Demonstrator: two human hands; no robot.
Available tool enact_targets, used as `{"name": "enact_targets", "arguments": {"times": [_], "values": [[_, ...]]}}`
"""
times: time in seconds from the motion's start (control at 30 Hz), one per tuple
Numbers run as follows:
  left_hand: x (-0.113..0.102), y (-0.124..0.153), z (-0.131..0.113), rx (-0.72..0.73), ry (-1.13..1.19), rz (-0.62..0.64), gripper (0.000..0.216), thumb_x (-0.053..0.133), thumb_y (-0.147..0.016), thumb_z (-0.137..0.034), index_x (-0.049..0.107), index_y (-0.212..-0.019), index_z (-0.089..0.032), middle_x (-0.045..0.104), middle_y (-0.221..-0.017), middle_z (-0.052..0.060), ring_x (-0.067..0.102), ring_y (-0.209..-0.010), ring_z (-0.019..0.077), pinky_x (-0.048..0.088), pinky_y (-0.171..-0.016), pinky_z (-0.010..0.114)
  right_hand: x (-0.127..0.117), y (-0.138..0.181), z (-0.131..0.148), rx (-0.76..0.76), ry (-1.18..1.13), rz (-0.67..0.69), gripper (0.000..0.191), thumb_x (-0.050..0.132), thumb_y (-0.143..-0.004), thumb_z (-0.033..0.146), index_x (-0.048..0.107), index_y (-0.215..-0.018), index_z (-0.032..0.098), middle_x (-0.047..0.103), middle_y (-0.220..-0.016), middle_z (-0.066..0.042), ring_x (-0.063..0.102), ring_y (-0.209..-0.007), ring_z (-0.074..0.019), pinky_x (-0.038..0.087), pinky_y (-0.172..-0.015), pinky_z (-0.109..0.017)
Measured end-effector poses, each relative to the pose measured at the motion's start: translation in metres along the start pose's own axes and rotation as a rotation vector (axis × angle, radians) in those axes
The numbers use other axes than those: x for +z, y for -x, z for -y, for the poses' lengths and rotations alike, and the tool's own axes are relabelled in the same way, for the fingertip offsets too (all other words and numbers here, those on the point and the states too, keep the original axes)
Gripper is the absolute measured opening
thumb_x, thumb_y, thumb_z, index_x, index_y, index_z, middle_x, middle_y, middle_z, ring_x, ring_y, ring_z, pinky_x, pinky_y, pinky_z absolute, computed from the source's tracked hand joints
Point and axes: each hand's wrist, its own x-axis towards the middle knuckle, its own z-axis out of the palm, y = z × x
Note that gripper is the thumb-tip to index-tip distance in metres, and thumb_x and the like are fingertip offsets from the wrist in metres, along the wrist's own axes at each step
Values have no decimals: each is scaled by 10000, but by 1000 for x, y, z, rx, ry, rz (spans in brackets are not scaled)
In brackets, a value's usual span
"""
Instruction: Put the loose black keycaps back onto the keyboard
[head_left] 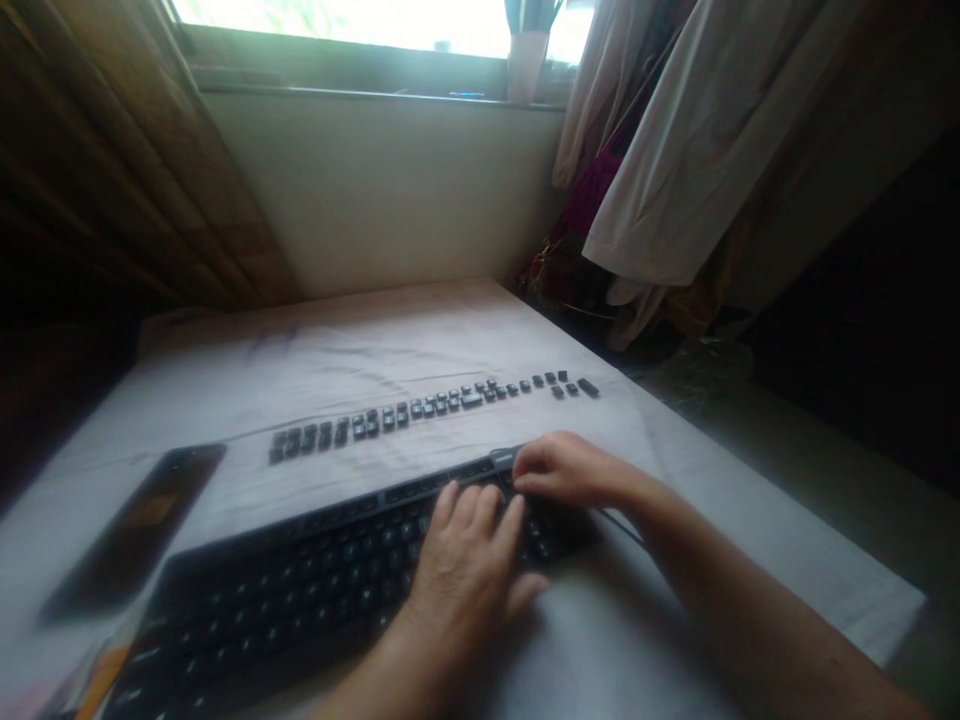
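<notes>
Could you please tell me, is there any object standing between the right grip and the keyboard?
Nothing visible: the right grip is at the right end of the keyboard. The left grip is beside it; the loose keys lie beyond.

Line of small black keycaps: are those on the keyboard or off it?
Off: the keycaps lie on the pale tabletop, beyond the keyboard, with bare surface showing between.

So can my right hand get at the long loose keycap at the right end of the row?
Probably yes: the right hand is at the keyboard's far right corner, the long keycap lies just beyond, and only the pale cloth seems to lie between.
</notes>
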Motion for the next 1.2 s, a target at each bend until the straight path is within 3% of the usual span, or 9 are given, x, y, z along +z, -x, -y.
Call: {"name": "enact_targets", "arguments": {"times": [0.4,0.87,1.2], "values": [[0,0,-1,-5,0,-3,645,613,-867,-606,556,-1348,-179,584,-1303,141,530,-1205,312,329,-1113,534,2,-1,2,7,-39,-9,208,621,-792,280,793,-860,184,765,-771,-35,666,-735,-179,464,-680,-240],[1,0,0,-2,10,-19,651,637,-859,-587,543,-1355,-177,587,-1295,131,525,-1207,311,316,-1119,526,2,0,12,98,103,-15,231,589,-820,281,793,-880,189,771,-814,-64,677,-744,-195,439,-656,-254],[-2,-1,-1,4,8,-8,647,634,-864,-580,535,-1364,-181,591,-1289,129,527,-1200,311,321,-1114,531,1,-3,0,83,-66,9,236,602,-779,279,795,-848,162,759,-739,-38,659,-697,-176,453,-612,-230]]}}
